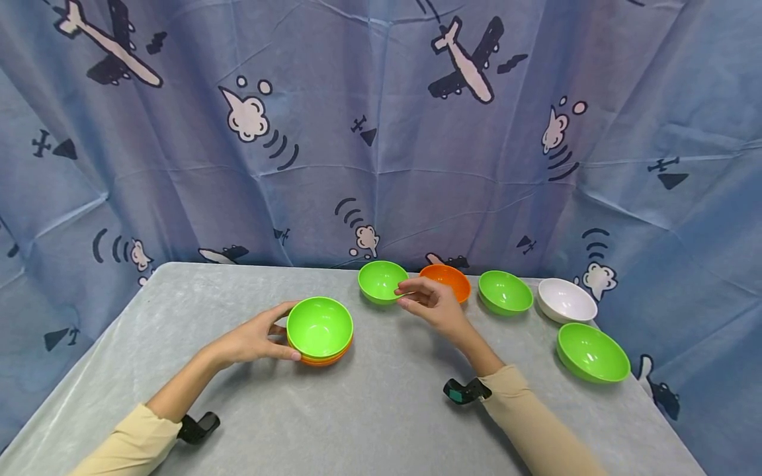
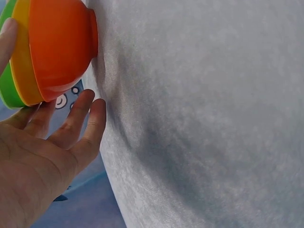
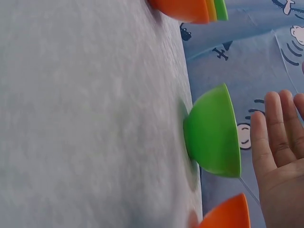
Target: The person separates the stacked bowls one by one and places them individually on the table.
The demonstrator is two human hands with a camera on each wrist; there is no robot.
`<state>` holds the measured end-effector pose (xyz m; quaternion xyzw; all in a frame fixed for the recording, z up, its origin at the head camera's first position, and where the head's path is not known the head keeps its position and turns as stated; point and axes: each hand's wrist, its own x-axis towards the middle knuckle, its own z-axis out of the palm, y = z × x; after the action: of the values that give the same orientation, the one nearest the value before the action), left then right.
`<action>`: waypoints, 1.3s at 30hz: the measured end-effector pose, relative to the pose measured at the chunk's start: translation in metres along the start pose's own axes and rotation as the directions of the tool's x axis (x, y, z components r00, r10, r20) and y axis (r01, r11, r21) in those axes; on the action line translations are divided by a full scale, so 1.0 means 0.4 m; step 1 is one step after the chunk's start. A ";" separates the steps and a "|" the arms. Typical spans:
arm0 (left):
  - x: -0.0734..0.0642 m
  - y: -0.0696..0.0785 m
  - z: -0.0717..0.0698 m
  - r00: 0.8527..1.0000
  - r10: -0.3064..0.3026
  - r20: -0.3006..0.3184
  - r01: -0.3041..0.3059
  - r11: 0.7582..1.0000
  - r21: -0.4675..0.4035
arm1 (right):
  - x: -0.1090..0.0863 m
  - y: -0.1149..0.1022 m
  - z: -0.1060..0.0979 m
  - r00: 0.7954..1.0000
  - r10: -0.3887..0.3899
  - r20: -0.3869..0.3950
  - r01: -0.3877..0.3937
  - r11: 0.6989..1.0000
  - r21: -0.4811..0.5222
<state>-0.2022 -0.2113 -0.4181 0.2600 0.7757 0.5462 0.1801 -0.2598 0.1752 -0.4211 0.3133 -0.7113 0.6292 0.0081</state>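
Observation:
On the left of the table, my left hand [image 1: 253, 337] holds a stack of nested bowls [image 1: 319, 328] by its side, thumb near the front and fingers behind. Green is the top bowl; below it the left wrist view shows a yellow bowl [image 2: 21, 57] and an orange bowl [image 2: 61, 47], whose foot is at the cloth. My right hand [image 1: 440, 309], fingers extended and holding nothing, hovers by a single green bowl [image 1: 381, 282] at the back. In the right wrist view a gap separates this hand from the green bowl [image 3: 213, 133]. Behind its wrist, an orange bowl [image 1: 455, 281] is partly hidden.
Further right stand another green bowl [image 1: 505, 293], a white bowl [image 1: 567, 301] and a larger-looking green bowl [image 1: 593, 354] near the right edge. A grey cloth covers the table [image 1: 381, 410]. Behind its back edge hangs a blue curtain [image 1: 381, 132] with airplane prints.

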 end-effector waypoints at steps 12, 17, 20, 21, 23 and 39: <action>0.001 -0.002 0.000 1.000 0.006 0.000 -0.006 1.000 0.004 | 0.006 0.011 0.065 0.998 0.020 0.065 -0.023 0.998 0.059; 0.000 -0.001 0.000 1.000 0.007 0.003 -0.007 1.000 0.003 | 0.008 0.020 0.093 0.993 0.003 0.115 -0.015 0.994 0.110; 0.001 -0.001 0.000 1.000 0.002 0.000 -0.002 1.000 0.011 | 0.010 0.024 0.110 0.989 -0.002 0.149 -0.016 0.993 0.118; 0.001 -0.001 0.000 1.000 0.003 0.001 -0.003 1.000 0.011 | 0.010 0.025 0.116 0.987 0.000 0.161 -0.018 0.993 0.116; 0.002 -0.001 0.001 1.000 -0.002 -0.002 0.002 1.000 0.013 | 0.010 0.024 0.127 0.984 0.019 0.179 -0.039 0.994 0.106; 0.002 0.004 -0.001 1.000 -0.011 0.010 0.011 1.000 0.006 | 0.026 0.041 0.227 0.964 0.073 0.255 -0.091 0.994 0.059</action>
<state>-0.2028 -0.2107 -0.4166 0.2591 0.7778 0.5416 0.1860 -0.2410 0.0891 -0.4505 0.3611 -0.6963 0.6086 -0.1195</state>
